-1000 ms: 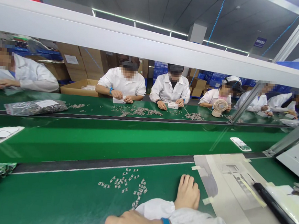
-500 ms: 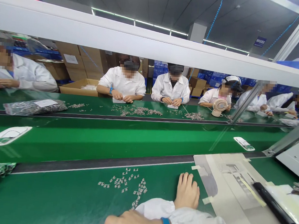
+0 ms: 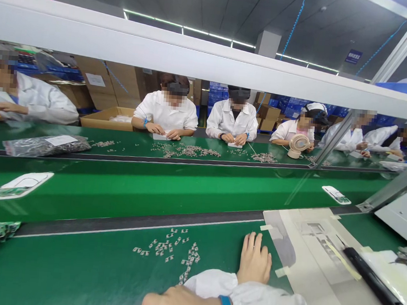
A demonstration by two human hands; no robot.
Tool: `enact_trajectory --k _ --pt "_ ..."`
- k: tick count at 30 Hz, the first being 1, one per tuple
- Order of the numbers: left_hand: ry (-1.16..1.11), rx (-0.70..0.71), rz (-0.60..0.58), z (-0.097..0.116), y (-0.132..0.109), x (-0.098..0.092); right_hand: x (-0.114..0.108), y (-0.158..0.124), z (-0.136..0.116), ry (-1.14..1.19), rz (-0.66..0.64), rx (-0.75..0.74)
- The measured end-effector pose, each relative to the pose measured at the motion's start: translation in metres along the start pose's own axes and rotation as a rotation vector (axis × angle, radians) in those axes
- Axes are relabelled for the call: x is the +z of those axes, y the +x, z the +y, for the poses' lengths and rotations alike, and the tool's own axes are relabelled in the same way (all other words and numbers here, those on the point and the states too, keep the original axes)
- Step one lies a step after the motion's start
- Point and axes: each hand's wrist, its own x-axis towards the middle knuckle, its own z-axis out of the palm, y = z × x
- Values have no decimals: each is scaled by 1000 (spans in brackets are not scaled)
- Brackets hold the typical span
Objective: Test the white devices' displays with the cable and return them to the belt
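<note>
Right hand [image 3: 177,303] crossed in front of the left sleeve [image 3: 210,283] on the near side of the green bench [image 3: 74,274].
Its curled fingers run out of view, so I cannot tell whether they clamp anything; the left hand [image 3: 255,259] rests palm down, fingers slightly apart, perhaps as a prop. Left of it, small metal parts [image 3: 160,249], silvery and flat-looking, lie loose towards the far edge, thinly spread, probably for easy picking. Tape [image 3: 283,272] holds down a paper sheet [image 3: 323,284], likely against sliding.
</note>
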Motion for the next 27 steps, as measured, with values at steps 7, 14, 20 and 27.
enact_trajectory --k 7,14,20,27 --pt "22 51 18 -3 -2 9 -1 0 -1 19 5 -4" --pt "26 92 -3 -6 -2 12 -2 0 0 18 16 -10" --pt "38 86 -5 -6 -3 15 -2 -1 0 24 1 -22" --pt "39 82 -20 -5 -4 16 -2 -1 0 6 15 -11"
